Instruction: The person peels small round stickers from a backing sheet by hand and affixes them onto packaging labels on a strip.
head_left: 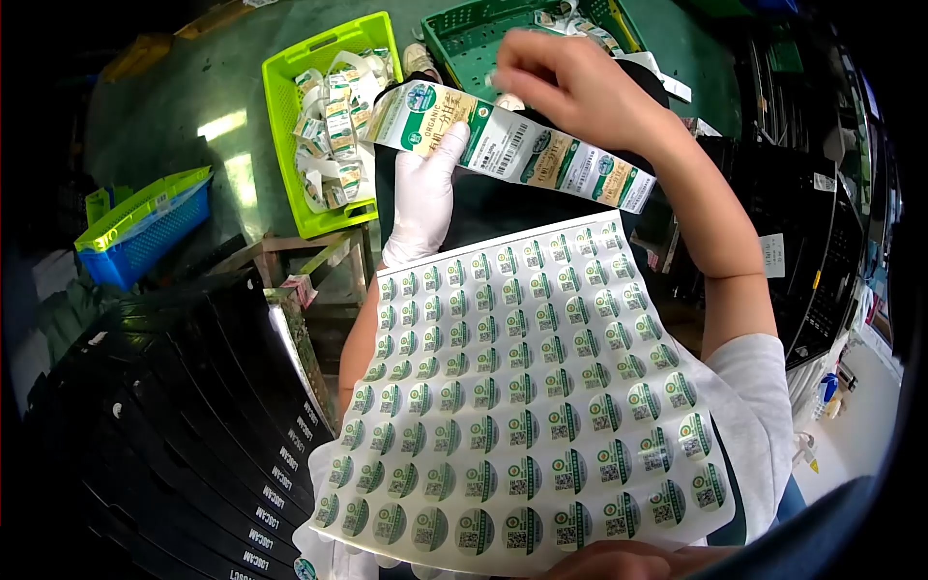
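My left hand (423,205), in a white glove, grips the left part of a long printed paper label strip (527,145), thumb on top. The strip has green and beige panels, the word ORGANIC and a barcode, and slants down to the right. Above it is my right hand (570,87), with fingers curled together and blurred at the tips; what they pinch, if anything, cannot be made out. A large white sheet of round green stickers with QR codes (522,387) lies in front of my body, over my left forearm.
A lime-green crate (282,145) of similar strips stands beyond my left hand, with a dark green crate (454,43) to its right. Blue and green baskets (145,232) sit on the floor at left. Stacked black crates (184,416) rise close on my left; more black crates (773,193) stand right.
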A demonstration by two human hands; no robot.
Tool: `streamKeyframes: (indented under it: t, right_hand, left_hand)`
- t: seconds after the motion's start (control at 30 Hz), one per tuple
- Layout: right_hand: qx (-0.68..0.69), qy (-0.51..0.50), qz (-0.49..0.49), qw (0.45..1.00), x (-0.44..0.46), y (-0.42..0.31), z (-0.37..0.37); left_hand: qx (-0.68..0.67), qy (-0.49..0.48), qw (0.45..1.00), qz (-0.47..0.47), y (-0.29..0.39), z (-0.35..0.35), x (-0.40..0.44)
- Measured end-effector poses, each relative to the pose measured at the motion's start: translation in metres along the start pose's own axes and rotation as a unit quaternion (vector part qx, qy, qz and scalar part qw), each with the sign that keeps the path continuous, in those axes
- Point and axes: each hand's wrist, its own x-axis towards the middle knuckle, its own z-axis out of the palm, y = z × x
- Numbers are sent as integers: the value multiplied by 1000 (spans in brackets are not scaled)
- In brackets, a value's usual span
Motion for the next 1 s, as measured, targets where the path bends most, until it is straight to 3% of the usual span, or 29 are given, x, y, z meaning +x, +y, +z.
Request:
streamKeyframes:
  t: [0.1,0.3,0.37,0.5,0.57,0.6,0.67,0.73,0.77,0.8,0.83,0.9,0.93,0.97,1.0]
  right_hand:
    - [-93,-29,-83,992,-10,-6,4]
    - [-161,-67,-102,979,-9,-9,7]
    - [-184,-81,-99,974,-7,-7,9]
    - [-252,24,3,967,-2,-1,4]
    - [-208,22,5,978,3,10,-9]
    - [-179,-62,53,981,3,-1,-20]
    - [-75,-127,8,989,-2,0,-14]
    - [13,-179,6,984,-1,-8,-9]
    - [56,-137,-10,989,1,-13,-6]
    - [87,-105,-9,991,5,-14,-2]
    - [117,-73,-9,990,8,-15,1]
    - [50,-32,-10,998,12,-18,-6]
    - [25,-51,26,998,12,-24,-18]
    - [0,-70,63,996,10,-29,-32]
    - [29,4,22,999,5,-26,-33]
  left_hand:
    - [22,18,999,37,-2,2,1]
    - [5,9,999,31,-2,2,1]
    - [47,11,997,68,-3,2,0]
    - [107,0,990,92,5,-3,-2]
    - [81,5,993,83,4,-5,-1]
    - [78,5,993,88,6,-6,0]
    - [74,4,993,94,8,-5,1]
    - [-99,-28,991,88,14,-2,2]
    - [-190,-51,976,94,15,1,0]
    - [-190,-99,974,75,12,4,-1]
    - [-122,-68,990,9,9,15,-5]
    - [22,-112,993,22,-8,25,-7]
    - [-66,-88,994,-6,-12,31,-9]
    - [-51,-77,995,-21,-12,30,-6]
    - [-55,-75,995,-27,-10,26,-2]
